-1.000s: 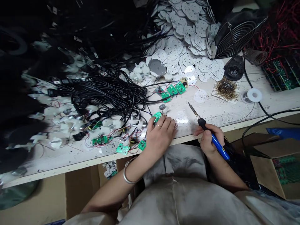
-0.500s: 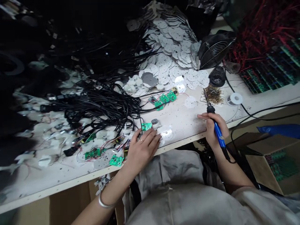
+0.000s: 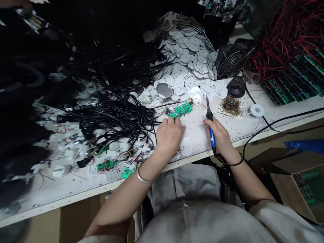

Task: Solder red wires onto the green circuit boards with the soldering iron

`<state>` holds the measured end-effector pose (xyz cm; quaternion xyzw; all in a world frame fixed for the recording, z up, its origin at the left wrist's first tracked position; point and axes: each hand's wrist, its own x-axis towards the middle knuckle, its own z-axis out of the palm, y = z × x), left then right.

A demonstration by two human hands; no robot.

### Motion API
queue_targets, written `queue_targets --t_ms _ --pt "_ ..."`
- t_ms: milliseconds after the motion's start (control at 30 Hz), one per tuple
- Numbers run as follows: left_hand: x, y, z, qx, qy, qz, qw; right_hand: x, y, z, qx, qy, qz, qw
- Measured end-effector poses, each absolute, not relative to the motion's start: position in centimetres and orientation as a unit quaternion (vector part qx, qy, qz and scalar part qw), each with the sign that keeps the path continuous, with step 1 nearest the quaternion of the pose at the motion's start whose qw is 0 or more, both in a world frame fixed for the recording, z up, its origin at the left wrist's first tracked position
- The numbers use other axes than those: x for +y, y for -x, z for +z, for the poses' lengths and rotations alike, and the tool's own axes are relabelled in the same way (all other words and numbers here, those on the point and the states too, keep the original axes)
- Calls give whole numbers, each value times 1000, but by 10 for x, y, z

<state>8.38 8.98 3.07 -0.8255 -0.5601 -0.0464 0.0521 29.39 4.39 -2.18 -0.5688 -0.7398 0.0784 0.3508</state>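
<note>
My right hand (image 3: pixel 219 133) is wrapped round a blue-handled soldering iron (image 3: pixel 212 134), its metal tip pointing up and away over the bench. My left hand (image 3: pixel 170 135) is over the bench, back up, with fingers bent downward. The fingertips are hidden, so what they grip cannot be made out. Just past its knuckles lie several small green circuit boards (image 3: pixel 179 110), the nearest partly covered by the hand. Below its wrist side sits a pale round disc (image 3: pixel 186 147). A bundle of black cables (image 3: pixel 126 118) lies to the left of the hand.
White perforated discs (image 3: pixel 189 47) are piled at the back. A small fan (image 3: pixel 231 60) stands beside them. On the right are a solder spool (image 3: pixel 256 110), brown residue (image 3: pixel 231 106) and red-wired boards (image 3: pixel 291 77). White plastic parts (image 3: pixel 59 170) crowd the left. An open carton (image 3: pixel 283 182) sits below.
My left hand has moved forward and right, from a board near the front edge to the row of boards. My right hand has brought the soldering iron left, away from the brown residue.
</note>
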Motion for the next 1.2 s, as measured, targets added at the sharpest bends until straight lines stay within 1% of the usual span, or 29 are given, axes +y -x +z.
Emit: queue_targets --t_ms 100,167,267,367,533,633,700,833,933,1067,1200 --pt "80 -80 27 -555 825 -60 82 38 -302 -22 -752 552 80 351" --pt "75 -77 27 -563 822 -46 70 40 -309 -19 -779 524 70 337" --pt "77 -77 32 -594 804 1 32 46 -316 -14 -817 489 96 289" --pt "87 -78 40 -622 782 26 24 46 -314 -12 -817 503 104 262" --pt "103 -69 44 -607 791 67 24 39 -302 -20 -762 591 -32 261" --pt "108 -62 43 -588 804 82 2 37 -300 -21 -740 611 -76 269" --pt "110 -59 46 -596 801 56 -20 35 -301 -21 -745 599 -69 285" --pt "109 -58 58 -647 761 -10 -45 27 -306 -21 -762 579 -4 291" --pt "107 -66 61 -617 786 19 -38 24 -305 -21 -759 588 24 278" --pt "108 -78 53 -569 821 53 -3 26 -296 -21 -753 581 14 308" --pt "116 -74 47 -547 833 72 -34 27 -291 -24 -746 575 0 337"
